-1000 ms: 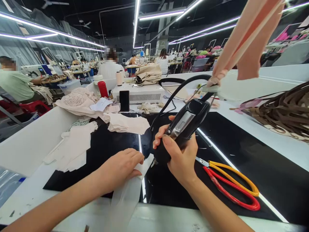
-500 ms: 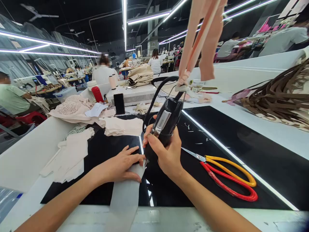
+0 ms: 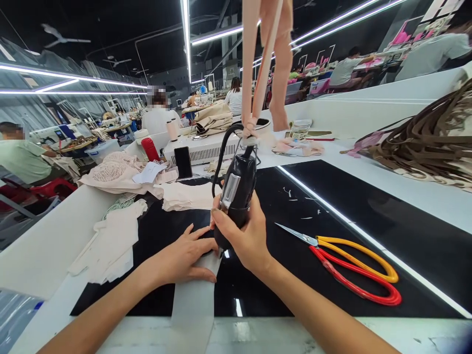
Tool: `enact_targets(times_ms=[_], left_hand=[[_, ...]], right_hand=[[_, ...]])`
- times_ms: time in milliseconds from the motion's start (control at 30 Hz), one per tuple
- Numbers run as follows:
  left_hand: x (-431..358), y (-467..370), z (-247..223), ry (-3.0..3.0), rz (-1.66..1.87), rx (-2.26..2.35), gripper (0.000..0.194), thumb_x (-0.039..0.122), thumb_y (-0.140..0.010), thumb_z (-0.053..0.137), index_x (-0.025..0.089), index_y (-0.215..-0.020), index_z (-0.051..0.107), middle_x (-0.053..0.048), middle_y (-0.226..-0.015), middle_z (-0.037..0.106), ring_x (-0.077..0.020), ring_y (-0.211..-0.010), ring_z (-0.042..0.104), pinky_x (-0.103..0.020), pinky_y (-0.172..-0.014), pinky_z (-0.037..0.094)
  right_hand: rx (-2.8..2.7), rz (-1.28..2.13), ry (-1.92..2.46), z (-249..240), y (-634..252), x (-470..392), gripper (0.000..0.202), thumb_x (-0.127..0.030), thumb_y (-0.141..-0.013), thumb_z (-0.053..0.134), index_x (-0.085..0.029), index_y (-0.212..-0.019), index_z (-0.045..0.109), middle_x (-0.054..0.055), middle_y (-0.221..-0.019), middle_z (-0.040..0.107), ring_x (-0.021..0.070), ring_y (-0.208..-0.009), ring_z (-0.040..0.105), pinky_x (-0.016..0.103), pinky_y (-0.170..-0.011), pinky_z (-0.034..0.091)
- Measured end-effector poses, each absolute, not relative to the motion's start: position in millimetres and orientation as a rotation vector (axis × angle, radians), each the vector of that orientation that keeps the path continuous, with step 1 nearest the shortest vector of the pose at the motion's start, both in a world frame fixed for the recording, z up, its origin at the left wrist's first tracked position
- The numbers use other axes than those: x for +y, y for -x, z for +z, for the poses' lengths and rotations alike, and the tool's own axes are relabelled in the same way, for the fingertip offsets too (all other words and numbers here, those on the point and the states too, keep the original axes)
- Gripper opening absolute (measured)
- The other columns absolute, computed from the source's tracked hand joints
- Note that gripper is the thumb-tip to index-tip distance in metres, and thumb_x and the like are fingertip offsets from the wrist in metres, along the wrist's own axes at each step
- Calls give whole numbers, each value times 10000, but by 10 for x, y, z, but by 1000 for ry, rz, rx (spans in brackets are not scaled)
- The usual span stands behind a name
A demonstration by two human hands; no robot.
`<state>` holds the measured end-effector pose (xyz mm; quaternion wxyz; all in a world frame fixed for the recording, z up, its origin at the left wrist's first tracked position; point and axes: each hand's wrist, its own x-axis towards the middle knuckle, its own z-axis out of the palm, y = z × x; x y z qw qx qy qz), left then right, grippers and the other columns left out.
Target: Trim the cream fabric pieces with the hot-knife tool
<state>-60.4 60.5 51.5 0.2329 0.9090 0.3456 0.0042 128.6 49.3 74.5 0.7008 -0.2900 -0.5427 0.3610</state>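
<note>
Tool-on-strip step: black, rounded elec. hand tool w/ silver side plate (image 3: 238,196) at R edge of thin, pale, semi-sheer strip (image 3: 193,305).
L hand (image 3: 188,255): palm down, fingers spread, thumb apart; pins strip flat, grips nothing. R hand (image 3: 247,236): closed round tool body, tool near-upright, tip down; tip-to-strip contact can't be confirmed. Strip lies on glossy black mat (image 3: 368,191), near end past mat's front edge. Step in hand, prob.: working tip along strip edge. Next move calls for firm L pressure, fingertips clear of tip, steady R guidance. Metal-bladed scissors w/ orange & red loop handles (image 3: 339,241) lie to R, untouched.
</note>
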Motion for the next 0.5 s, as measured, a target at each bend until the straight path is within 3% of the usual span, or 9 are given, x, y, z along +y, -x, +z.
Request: enact_targets(times_ms=[267,500], left_hand=[[608,587,578,-2451,-40,965,427,414,-980,920,281,-1299,669,-92,-1525,714,-383,-1719,343,-780,-1388,103],[620,580,604,-2459,-56,988,470,414,-939,961,271,-1292,686,-100,-1535,695,-394,-1635,480,-792,-1377,134]], right_hand=[[-1152,773,680,714,-1387,551,295,-415,-889,828,-280,-988,585,-36,-854,626,168,-707,600,331,-628,554],[-1166,780,671,695,-1345,538,307,-369,-877,830,-291,-1031,576,-41,-857,625,168,-707,601,322,-622,558]])
